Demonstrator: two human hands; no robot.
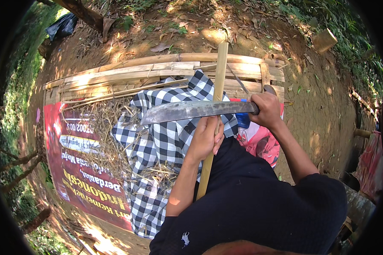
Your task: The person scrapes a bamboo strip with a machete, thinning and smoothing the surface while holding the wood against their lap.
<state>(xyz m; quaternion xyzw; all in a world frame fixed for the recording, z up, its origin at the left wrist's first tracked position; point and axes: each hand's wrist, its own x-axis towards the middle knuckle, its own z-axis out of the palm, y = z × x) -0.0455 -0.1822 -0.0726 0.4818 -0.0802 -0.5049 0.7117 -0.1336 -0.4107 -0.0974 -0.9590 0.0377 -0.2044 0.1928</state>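
Left hand grips bamboo strip; right hand grips knife. Keep blade shallow, fingers clear.

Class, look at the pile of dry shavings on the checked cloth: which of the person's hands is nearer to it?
Left. The left hand grips the bamboo strip just right of the shavings; the right hand holds the knife handle farther right.

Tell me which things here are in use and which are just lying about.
In use:
left hand gripping the bamboo strip
right hand holding the big knife, blade across the strip

Lying about:
checked cloth
bamboo slats stacked on the ground
dry shavings
red banner
wooden block
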